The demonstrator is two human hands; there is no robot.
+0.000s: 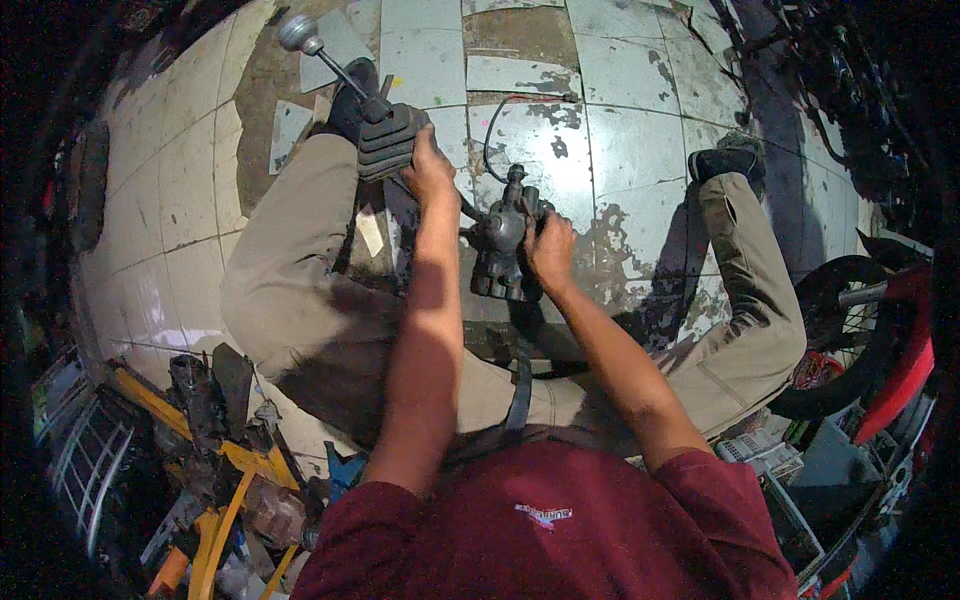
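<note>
A gear lever (340,72) with a round silver knob (299,34) slants up toward the far left. Round its lower end sits a black ribbed rubber boot (388,142), and my left hand (431,168) is closed on the boot's right side. A dark rod runs from near the boot toward a dark metal housing (505,228) between my legs. My right hand (549,245) grips the right side of this housing, thumb on top; some fingers are hidden behind it. From near the housing's top, a thin dark cable (487,140) curves away over the floor.
Worn pale tiles (640,130) with broken patches lie ahead. My bent legs flank the housing. At lower left are yellow metal bars (228,530) and grimy parts; at right stand a black tyre (835,385) and a red curved panel (905,350).
</note>
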